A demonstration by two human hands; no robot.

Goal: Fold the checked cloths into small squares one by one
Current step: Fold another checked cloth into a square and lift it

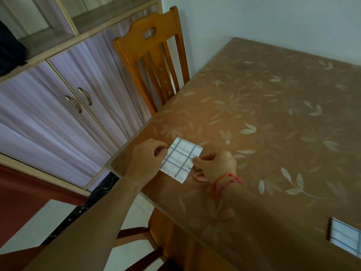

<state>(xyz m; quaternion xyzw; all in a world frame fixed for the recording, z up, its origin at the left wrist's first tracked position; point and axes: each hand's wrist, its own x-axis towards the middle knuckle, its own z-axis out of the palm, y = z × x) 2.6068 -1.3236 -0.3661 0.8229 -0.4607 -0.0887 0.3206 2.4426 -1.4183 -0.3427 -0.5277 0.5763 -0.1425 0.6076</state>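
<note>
- A second checked cloth [345, 239] lay by the desk's [273, 114] near edge, well apart from the hands.
- The folded checked cloth [180, 159] sat at the desk's left corner; the left hand [146, 159] and right hand [214, 167] each kept a closed grip, pinching opposite edges.
- If either grip loosened, the layers could slip askew; so near the edge, the cloth might slide off towards the chair [152, 55].

folded checked cloth [180, 159] on table [273, 118], left hand [146, 157] and right hand [214, 166] at its edges
</note>
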